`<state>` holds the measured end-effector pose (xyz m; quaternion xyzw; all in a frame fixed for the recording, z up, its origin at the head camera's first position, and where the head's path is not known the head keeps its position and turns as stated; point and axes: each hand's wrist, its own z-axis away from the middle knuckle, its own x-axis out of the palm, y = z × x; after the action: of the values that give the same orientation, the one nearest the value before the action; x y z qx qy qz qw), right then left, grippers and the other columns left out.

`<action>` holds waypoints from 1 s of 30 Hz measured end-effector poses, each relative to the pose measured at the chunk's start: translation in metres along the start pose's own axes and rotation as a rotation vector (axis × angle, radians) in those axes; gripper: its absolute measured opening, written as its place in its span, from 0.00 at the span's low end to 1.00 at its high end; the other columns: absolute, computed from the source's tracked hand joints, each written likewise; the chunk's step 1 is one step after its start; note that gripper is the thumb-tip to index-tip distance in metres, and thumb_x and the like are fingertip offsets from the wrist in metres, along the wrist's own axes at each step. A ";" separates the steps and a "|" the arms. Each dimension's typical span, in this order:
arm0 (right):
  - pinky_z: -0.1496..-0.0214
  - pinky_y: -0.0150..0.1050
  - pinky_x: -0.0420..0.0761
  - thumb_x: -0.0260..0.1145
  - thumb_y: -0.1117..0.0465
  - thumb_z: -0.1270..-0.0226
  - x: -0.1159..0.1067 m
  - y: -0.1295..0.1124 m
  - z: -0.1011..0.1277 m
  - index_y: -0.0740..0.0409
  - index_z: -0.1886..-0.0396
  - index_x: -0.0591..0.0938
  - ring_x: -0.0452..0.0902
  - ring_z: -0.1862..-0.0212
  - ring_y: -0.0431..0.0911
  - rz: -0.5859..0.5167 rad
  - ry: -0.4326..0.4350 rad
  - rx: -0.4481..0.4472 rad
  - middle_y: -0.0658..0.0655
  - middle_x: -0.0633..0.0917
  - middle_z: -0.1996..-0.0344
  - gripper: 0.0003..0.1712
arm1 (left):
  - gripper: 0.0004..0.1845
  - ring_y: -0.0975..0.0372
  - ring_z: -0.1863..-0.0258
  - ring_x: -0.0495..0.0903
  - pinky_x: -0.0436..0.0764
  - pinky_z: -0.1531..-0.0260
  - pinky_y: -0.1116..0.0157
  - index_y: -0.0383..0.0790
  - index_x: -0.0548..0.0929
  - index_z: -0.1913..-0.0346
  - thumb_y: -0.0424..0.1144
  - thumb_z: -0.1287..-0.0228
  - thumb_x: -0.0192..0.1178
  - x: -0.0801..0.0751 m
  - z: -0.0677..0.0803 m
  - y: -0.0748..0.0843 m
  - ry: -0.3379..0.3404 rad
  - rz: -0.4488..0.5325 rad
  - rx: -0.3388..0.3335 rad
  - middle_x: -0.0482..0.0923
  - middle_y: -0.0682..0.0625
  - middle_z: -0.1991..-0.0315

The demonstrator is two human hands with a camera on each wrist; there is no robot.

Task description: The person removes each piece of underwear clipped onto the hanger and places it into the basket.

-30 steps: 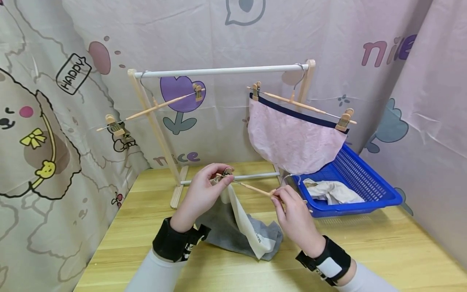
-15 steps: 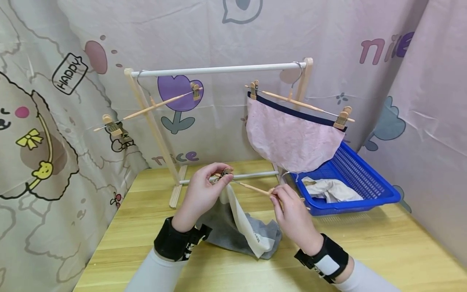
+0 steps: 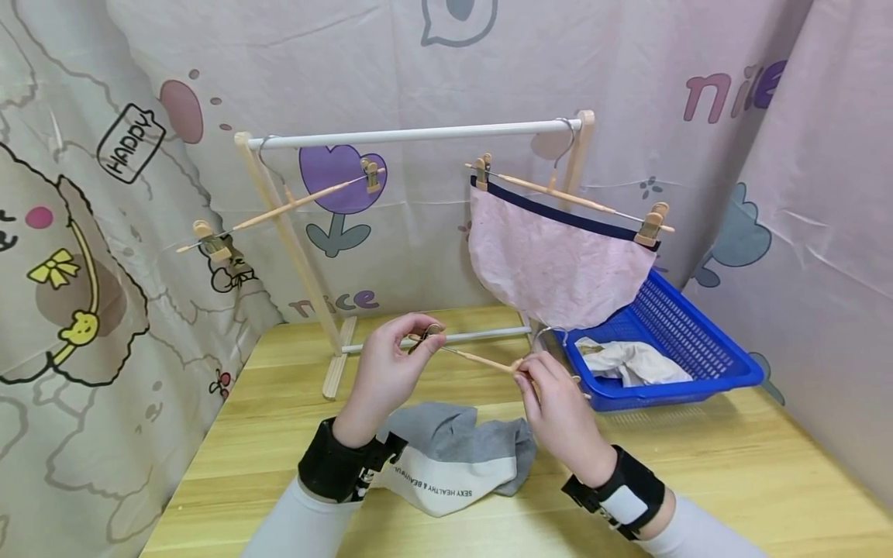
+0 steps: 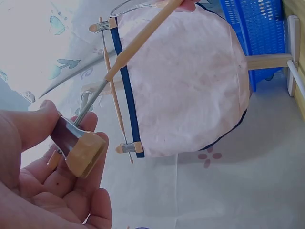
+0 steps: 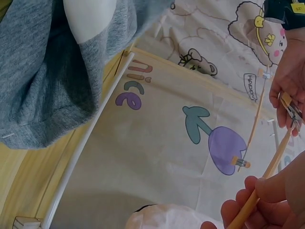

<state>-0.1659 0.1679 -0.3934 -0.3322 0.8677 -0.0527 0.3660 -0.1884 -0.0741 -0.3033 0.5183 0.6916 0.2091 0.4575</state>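
My left hand (image 3: pixel 427 337) pinches the wooden clip (image 3: pixel 432 333) at one end of a slim wooden clip hanger (image 3: pixel 481 360), held above the table. In the left wrist view the thumb and forefinger squeeze that clip (image 4: pixel 83 152), and nothing hangs from it. My right hand (image 3: pixel 529 373) grips the hanger's bar near its middle, by the metal hook (image 3: pixel 551 333). A grey and white garment (image 3: pixel 453 457) lies crumpled on the table between my wrists, under the hanger and apart from it. The right wrist view shows the grey garment (image 5: pixel 43 71) and the right hand's fingers (image 5: pixel 257 200) around the bar.
A wooden drying rack (image 3: pixel 412 136) stands behind. On it hang an empty clip hanger (image 3: pixel 279 209) at left and a pink garment (image 3: pixel 558 263) clipped to another hanger at right. A blue basket (image 3: pixel 705 364) holding a cream cloth (image 3: pixel 628 360) sits at right. Printed curtains surround the table.
The grey and white garment hung from the clip in my left hand; it has dropped and now lies on the table. Both hands stay on the hanger in nearly the same place.
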 end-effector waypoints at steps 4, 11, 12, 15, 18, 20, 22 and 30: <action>0.57 0.44 0.80 0.68 0.72 0.30 0.000 0.000 0.000 0.63 0.59 0.84 0.79 0.58 0.46 0.003 -0.001 -0.003 0.54 0.82 0.61 0.03 | 0.07 0.57 0.51 0.83 0.75 0.63 0.68 0.42 0.89 0.55 0.35 0.34 0.71 -0.001 0.001 -0.001 -0.006 -0.006 -0.004 0.87 0.49 0.55; 0.57 0.44 0.80 0.69 0.72 0.32 0.000 -0.001 -0.001 0.62 0.59 0.84 0.79 0.58 0.46 0.009 -0.005 0.001 0.54 0.82 0.61 0.05 | 0.08 0.58 0.52 0.80 0.78 0.48 0.57 0.42 0.87 0.52 0.38 0.31 0.68 -0.002 0.003 -0.002 -0.036 -0.014 -0.040 0.86 0.49 0.54; 0.57 0.44 0.80 0.69 0.72 0.32 0.000 -0.001 -0.001 0.62 0.59 0.84 0.79 0.58 0.45 0.010 -0.005 0.002 0.54 0.82 0.61 0.05 | 0.08 0.58 0.52 0.80 0.78 0.47 0.56 0.42 0.87 0.52 0.38 0.31 0.68 -0.002 0.004 -0.002 -0.037 -0.010 -0.044 0.86 0.49 0.54; 0.56 0.43 0.80 0.70 0.72 0.33 -0.001 -0.002 -0.001 0.61 0.60 0.84 0.79 0.57 0.46 0.012 0.000 0.002 0.54 0.82 0.61 0.06 | 0.09 0.58 0.55 0.80 0.79 0.49 0.58 0.40 0.87 0.51 0.37 0.32 0.69 -0.003 0.004 -0.004 -0.041 0.010 -0.054 0.86 0.48 0.55; 0.55 0.43 0.80 0.71 0.72 0.34 -0.001 -0.002 -0.001 0.61 0.60 0.84 0.79 0.57 0.46 0.012 0.009 -0.008 0.54 0.82 0.61 0.06 | 0.10 0.59 0.58 0.81 0.80 0.53 0.64 0.40 0.87 0.50 0.38 0.32 0.69 -0.004 0.005 -0.005 -0.045 0.034 -0.084 0.86 0.48 0.55; 0.55 0.44 0.79 0.71 0.73 0.34 -0.002 -0.002 -0.002 0.61 0.59 0.84 0.80 0.57 0.47 0.010 0.017 -0.022 0.54 0.82 0.61 0.07 | 0.11 0.60 0.58 0.81 0.79 0.55 0.66 0.40 0.87 0.50 0.38 0.32 0.69 -0.005 0.006 -0.007 -0.046 0.037 -0.099 0.87 0.48 0.55; 0.56 0.44 0.79 0.71 0.73 0.35 -0.002 -0.002 -0.002 0.61 0.59 0.84 0.79 0.57 0.47 0.008 0.026 -0.038 0.54 0.82 0.61 0.08 | 0.11 0.60 0.59 0.80 0.79 0.55 0.67 0.41 0.87 0.50 0.38 0.32 0.69 -0.006 0.007 -0.008 -0.049 0.039 -0.118 0.87 0.49 0.55; 0.60 0.41 0.78 0.72 0.73 0.36 -0.006 -0.003 -0.003 0.59 0.59 0.84 0.78 0.59 0.45 0.031 0.046 -0.080 0.53 0.82 0.62 0.09 | 0.12 0.61 0.61 0.79 0.78 0.58 0.69 0.39 0.85 0.48 0.39 0.30 0.68 -0.015 0.010 -0.012 -0.123 0.042 -0.158 0.85 0.48 0.57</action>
<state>-0.1632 0.1690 -0.3872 -0.3317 0.8823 -0.0199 0.3334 -0.1857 -0.0939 -0.3116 0.5069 0.6325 0.2405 0.5341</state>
